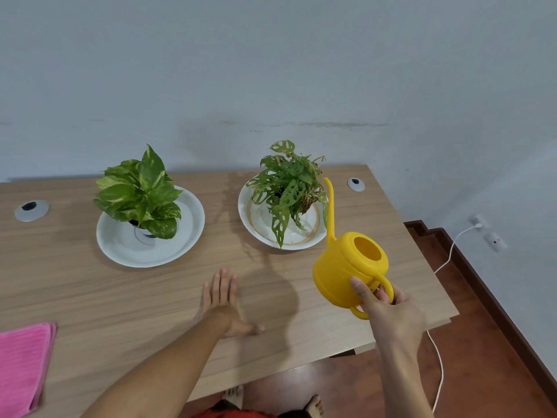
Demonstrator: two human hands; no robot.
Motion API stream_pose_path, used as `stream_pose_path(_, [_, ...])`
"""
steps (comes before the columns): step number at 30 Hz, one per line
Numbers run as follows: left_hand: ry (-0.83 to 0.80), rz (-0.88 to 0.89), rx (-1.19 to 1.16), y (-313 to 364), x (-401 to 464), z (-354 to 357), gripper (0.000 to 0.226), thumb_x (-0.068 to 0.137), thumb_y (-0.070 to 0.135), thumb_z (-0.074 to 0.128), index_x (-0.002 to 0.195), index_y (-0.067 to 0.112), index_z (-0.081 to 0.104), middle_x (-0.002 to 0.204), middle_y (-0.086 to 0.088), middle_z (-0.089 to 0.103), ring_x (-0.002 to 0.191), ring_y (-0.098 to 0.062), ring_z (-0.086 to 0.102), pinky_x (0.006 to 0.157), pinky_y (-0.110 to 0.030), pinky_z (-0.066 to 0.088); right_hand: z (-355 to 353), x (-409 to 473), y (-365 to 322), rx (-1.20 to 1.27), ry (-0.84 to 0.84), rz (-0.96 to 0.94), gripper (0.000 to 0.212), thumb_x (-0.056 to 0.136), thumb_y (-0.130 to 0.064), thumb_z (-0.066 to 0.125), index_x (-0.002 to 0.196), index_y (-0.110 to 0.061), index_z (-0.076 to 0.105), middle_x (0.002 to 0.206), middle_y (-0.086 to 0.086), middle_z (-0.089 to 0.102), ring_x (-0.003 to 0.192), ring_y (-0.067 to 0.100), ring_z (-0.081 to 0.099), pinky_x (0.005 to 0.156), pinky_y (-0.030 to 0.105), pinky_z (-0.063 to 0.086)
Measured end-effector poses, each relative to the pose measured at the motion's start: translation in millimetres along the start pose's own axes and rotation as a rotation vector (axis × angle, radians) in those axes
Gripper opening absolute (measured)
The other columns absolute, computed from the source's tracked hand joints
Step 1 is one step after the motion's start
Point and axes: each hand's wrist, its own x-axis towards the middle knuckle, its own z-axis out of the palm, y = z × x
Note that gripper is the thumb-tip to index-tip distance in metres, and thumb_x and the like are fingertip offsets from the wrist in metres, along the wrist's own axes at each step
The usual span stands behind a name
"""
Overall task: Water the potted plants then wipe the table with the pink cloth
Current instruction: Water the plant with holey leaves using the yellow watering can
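Observation:
My right hand [388, 309] grips the handle of a yellow watering can [346, 267], held above the table's right side with its thin spout pointing up beside the right plant. That plant with holed leaves [289, 188] stands in a white dish [250, 218]. A broad-leaved plant [141, 191] stands in another white dish [120, 245] to the left. My left hand [226, 303] lies flat on the wooden table [90, 297], fingers spread. A folded pink cloth [24, 363] lies at the table's front left.
Two round grey cable grommets sit in the tabletop, one at far left [31, 210] and one at back right [356, 184]. A white cable [443, 267] runs from a wall socket down across the red-brown floor on the right. A bare wall stands behind the table.

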Motion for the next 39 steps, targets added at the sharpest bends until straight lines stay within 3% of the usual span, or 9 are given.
stream_pose_path(5, [0.005, 0.014, -0.01, 0, 0, 0, 0.156, 0.057, 0.1, 0.051, 0.141, 0.01, -0.045, 0.143, -0.015, -0.06, 0.134, -0.028, -0.054, 0.116, -0.053, -0.029, -2, -3, -1, -0.007, -0.001, 0.011, 0.044, 0.068, -0.039, 0.088, 0.067, -0.001, 0.065, 0.072, 0.028, 0.067, 0.066, 0.04, 0.063, 0.064, 0.045, 0.054])
stream_pose_path(9, [0.002, 0.018, -0.009, -1, 1, 0, 0.157, 0.056, 0.101, 0.05, 0.143, 0.011, -0.044, 0.143, -0.014, -0.06, 0.134, -0.028, -0.054, 0.116, -0.053, -0.029, -6, -5, 0, 0.021, -0.014, 0.028, 0.048, 0.068, -0.036, 0.088, 0.066, 0.004, 0.062, 0.063, 0.026, 0.06, 0.06, 0.026, 0.051, 0.056, 0.035, 0.044])
stream_pose_path(13, [0.003, 0.023, -0.005, -2, 2, 2, 0.157, 0.055, 0.102, 0.049, 0.144, 0.012, -0.044, 0.143, -0.014, -0.06, 0.135, -0.028, -0.054, 0.117, -0.054, -0.028, -5, -4, 2, 0.001, 0.002, 0.029, 0.043, 0.068, -0.036, 0.089, 0.057, -0.006, 0.06, 0.068, 0.028, 0.067, 0.058, 0.028, 0.054, 0.054, 0.032, 0.042])
stream_pose_path(20, [0.01, 0.031, -0.002, -1, 2, 1, 0.156, 0.056, 0.101, 0.05, 0.141, 0.011, -0.046, 0.143, -0.014, -0.059, 0.136, -0.028, -0.053, 0.117, -0.053, -0.028, -5, -5, 10, 0.006, 0.006, 0.045, 0.045, 0.068, -0.036, 0.089, 0.065, 0.002, 0.064, 0.072, 0.032, 0.065, 0.059, 0.026, 0.054, 0.053, 0.032, 0.044])
stream_pose_path(23, [0.005, 0.034, -0.005, -1, 2, 1, 0.156, 0.057, 0.101, 0.05, 0.142, 0.012, -0.045, 0.143, -0.014, -0.059, 0.136, -0.028, -0.052, 0.117, -0.053, -0.027, -5, -6, 13, -0.004, 0.015, 0.052, 0.046, 0.068, -0.037, 0.089, 0.066, 0.002, 0.064, 0.072, 0.032, 0.065, 0.059, 0.034, 0.056, 0.054, 0.033, 0.045])
stream_pose_path(27, [-0.001, 0.035, -0.003, -1, 2, 1, 0.156, 0.057, 0.101, 0.049, 0.142, 0.012, -0.046, 0.142, -0.014, -0.06, 0.135, -0.027, -0.053, 0.118, -0.053, -0.027, -8, -7, 13, 0.008, 0.015, 0.066, 0.046, 0.069, -0.033, 0.089, 0.064, 0.004, 0.062, 0.072, 0.034, 0.064, 0.059, 0.025, 0.052, 0.052, 0.031, 0.042])
stream_pose_path(33, [0.002, 0.03, 0.004, 0, 2, 1, 0.155, 0.057, 0.101, 0.049, 0.143, 0.012, -0.045, 0.143, -0.014, -0.06, 0.135, -0.028, -0.053, 0.118, -0.053, -0.027, -10, -10, 14, 0.002, 0.021, 0.079, 0.044, 0.069, -0.033, 0.089, 0.064, 0.003, 0.064, 0.073, 0.033, 0.065, 0.059, 0.025, 0.051, 0.053, 0.03, 0.042])
stream_pose_path(39, [0.002, 0.025, 0.003, 0, 2, 1, 0.157, 0.056, 0.102, 0.048, 0.143, 0.012, -0.045, 0.143, -0.015, -0.059, 0.135, -0.028, -0.053, 0.116, -0.052, -0.029, -10, -11, 11, 0.014, 0.002, 0.064, 0.036, 0.069, -0.031, 0.089, 0.059, -0.008, 0.064, 0.063, 0.025, 0.062, 0.057, 0.022, 0.05, 0.053, 0.028, 0.042])
